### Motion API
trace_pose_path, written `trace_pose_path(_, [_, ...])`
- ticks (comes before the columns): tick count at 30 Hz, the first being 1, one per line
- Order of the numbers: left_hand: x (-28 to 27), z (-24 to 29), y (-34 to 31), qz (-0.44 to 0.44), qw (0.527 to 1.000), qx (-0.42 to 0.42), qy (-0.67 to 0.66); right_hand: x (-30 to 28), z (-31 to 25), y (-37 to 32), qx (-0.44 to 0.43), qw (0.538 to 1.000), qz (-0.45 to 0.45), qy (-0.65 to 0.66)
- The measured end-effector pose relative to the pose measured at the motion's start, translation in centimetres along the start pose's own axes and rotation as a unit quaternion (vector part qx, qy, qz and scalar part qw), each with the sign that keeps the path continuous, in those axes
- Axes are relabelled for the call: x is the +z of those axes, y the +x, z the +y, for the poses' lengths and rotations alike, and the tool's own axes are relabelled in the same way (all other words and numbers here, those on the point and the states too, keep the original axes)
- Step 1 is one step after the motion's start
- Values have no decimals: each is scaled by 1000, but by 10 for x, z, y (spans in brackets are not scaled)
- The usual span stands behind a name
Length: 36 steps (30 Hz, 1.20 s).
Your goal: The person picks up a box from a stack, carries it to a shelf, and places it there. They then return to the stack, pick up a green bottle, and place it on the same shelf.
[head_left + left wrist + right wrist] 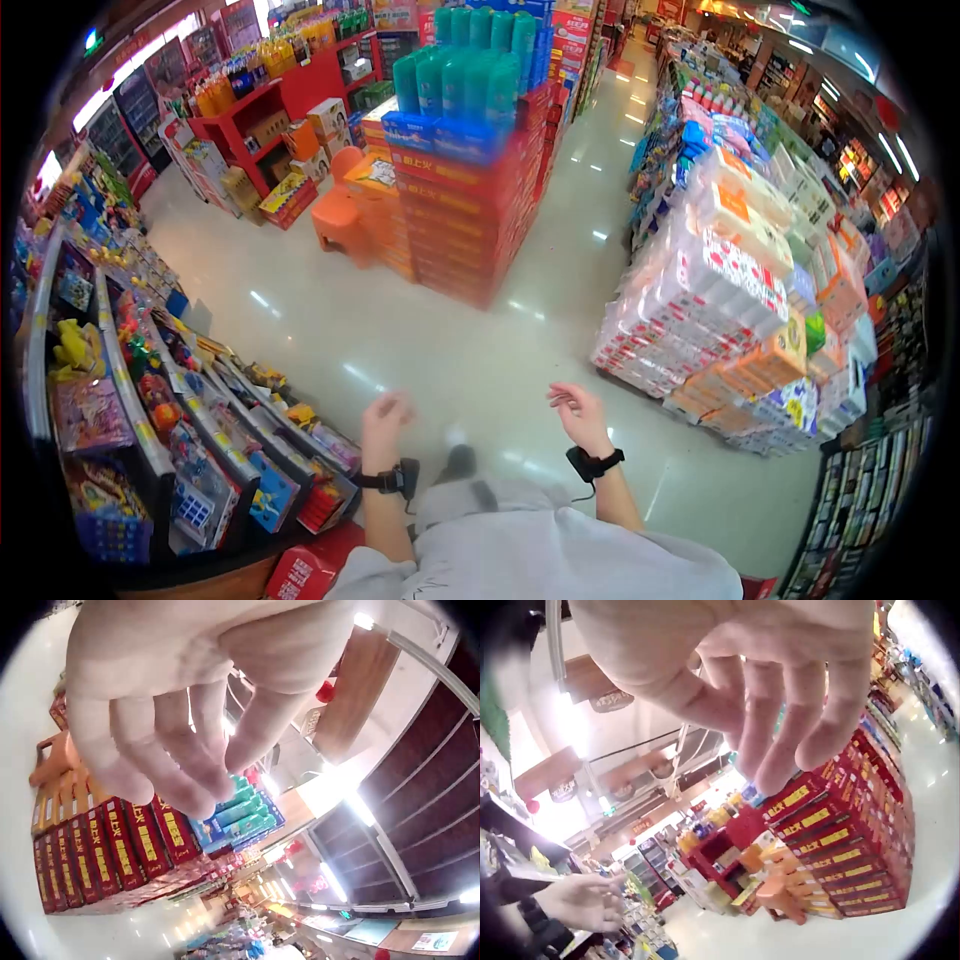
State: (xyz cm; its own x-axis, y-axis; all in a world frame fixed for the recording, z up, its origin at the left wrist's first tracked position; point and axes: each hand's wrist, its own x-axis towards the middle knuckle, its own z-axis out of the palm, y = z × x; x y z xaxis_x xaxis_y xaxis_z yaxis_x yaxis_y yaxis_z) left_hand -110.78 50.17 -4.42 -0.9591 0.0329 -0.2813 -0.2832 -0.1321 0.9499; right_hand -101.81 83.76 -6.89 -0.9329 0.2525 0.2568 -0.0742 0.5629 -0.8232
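My left hand (388,420) hangs in the air in front of my body, beside the toy shelves, its fingers loosely bent and nothing in it. In the left wrist view its fingers (169,761) curve softly over a backdrop of stacked red boxes (112,847). To the right, my right hand (580,412) is likewise raised over the floor, with relaxed fingers and no object held. The right wrist view shows those fingers (780,727) from the palm side, with the left hand (585,900) visible lower left. Each wrist wears a black strap with a small device.
Shelves of toys (190,450) curve along my left. Ahead stands a tall stack of red drink cartons (455,220) topped with green bottles (460,75), an orange stool (345,215) beside it. Wrapped paper packs (710,290) are piled at right. Pale floor (300,310) runs between them.
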Motion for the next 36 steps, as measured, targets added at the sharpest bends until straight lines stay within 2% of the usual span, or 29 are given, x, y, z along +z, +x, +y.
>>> trace_pose_path(1, [0,12,16,13,1000,11,2,0,-19,22,36,999,-35,21])
trace_pose_path(3, [-16,16,73,-18,1000,14,-2,13,-50,84,95,988,-92,80])
trace_pose_path(4, [-24,15,101,-40,999,2,5,26,-42,107,106,989,-81,69])
trace_pose_path(5, [-23,20,114,-62,998,-20,11,34,-40,125,78,994,-58,57])
trace_pose_path(7, [-14,36,140,-18,999,0,-29,49,-41,156,30,999,-13,31])
trace_pose_path(8, [-5,51,160,4,999,19,-50,52,-42,173,31,998,-26,51])
trace_pose_path(11, [6,63,217,1,998,5,-66,65,-40,224,28,998,-1,57])
trace_pose_path(14, [26,70,284,-43,998,-9,-39,75,-14,283,39,998,17,45])
trace_pose_path(17, [59,93,342,-50,998,5,-38,78,9,350,53,998,18,40])
trace_pose_path(20, [91,104,399,-76,997,-6,-6,85,44,415,26,997,61,49])
trace_pose_path(22, [109,127,422,-111,993,-18,21,84,35,449,32,994,82,65])
trace_pose_path(24, [133,145,465,-127,992,7,24,83,34,500,7,993,95,66])
trace_pose_path(27, [145,152,502,-126,991,31,25,90,28,531,10,995,87,57])
trace_pose_path(29, [155,160,529,-138,990,9,34,88,17,561,11,995,92,46])
trace_pose_path(32, [172,165,573,-162,986,-3,41,102,26,593,-40,989,132,-51])
trace_pose_path(36, [177,164,619,-183,981,-25,62,127,28,619,-21,981,143,-131])
